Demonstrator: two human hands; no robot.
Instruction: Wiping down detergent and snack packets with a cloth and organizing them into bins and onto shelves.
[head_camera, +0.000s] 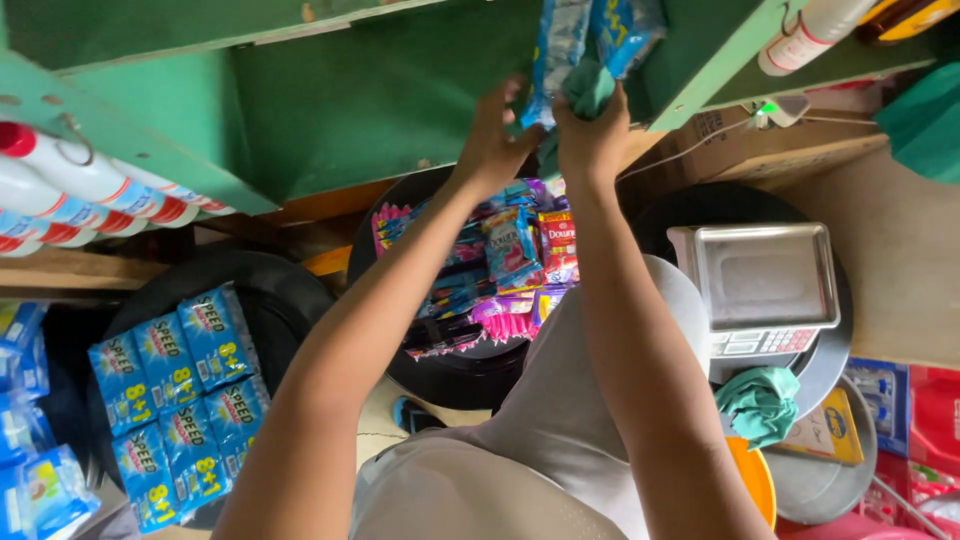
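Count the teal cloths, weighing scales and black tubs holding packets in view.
teal cloths: 2
weighing scale: 1
black tubs holding packets: 2
Total: 5

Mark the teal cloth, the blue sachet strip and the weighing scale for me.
teal cloth (588, 88), head view, on its bunched middle.
blue sachet strip (556, 45), head view, on its lower packets.
weighing scale (760, 275), head view, on its metal pan.

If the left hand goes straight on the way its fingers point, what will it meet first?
Most likely the blue sachet strip, which the left hand already touches at its fingertips; behind it stands the green shelf, though depth is unclear.
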